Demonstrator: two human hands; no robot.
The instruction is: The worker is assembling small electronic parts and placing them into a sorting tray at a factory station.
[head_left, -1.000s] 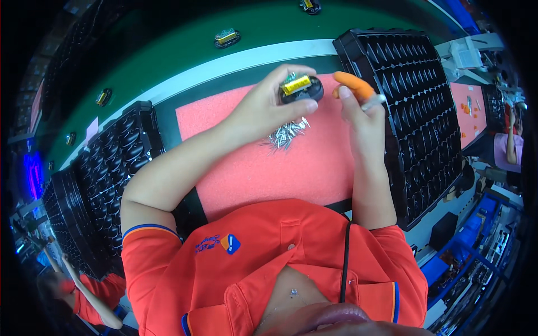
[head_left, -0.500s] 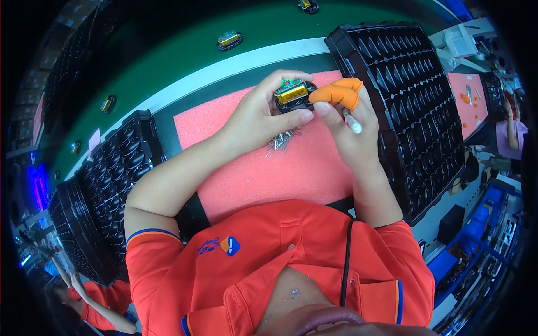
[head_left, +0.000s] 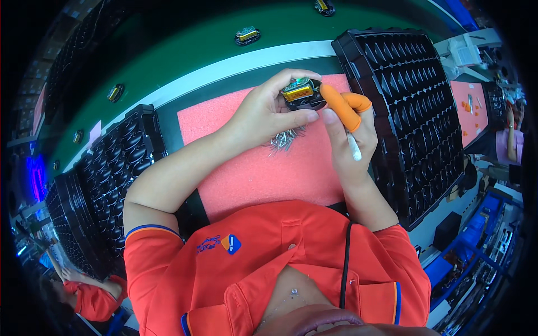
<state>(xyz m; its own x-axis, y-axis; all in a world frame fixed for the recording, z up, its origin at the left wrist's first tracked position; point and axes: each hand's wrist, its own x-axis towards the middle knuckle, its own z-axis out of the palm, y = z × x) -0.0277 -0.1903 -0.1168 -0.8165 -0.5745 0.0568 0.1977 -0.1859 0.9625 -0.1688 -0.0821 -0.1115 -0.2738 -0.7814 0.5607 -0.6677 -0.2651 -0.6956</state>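
My left hand [head_left: 263,115] is closed around a small electronic assembly [head_left: 300,94], a black oval housing with a green circuit board and a yellow block. The assembly is held above a pink foam mat [head_left: 269,179]. My right hand [head_left: 358,134] wears orange finger cots [head_left: 340,107], and a covered fingertip meets the right end of the housing. A slim tool with a white end [head_left: 354,148] sticks out below those fingers; its other end is hidden. Beneath my left thumb lies a heap of thin silvery pins [head_left: 286,139] on the mat.
Black moulded trays stand on both sides, a large one [head_left: 412,123] at right and a stack [head_left: 106,173] at left. Beyond a white rail [head_left: 263,60], similar assemblies [head_left: 247,36] sit on a green conveyor belt [head_left: 185,61]. Another person [head_left: 95,297] in red is at lower left.
My right hand has shifted slightly down and right, its orange-covered finger now slanting steeply against the housing. The assemblies on the belt have moved to the right.
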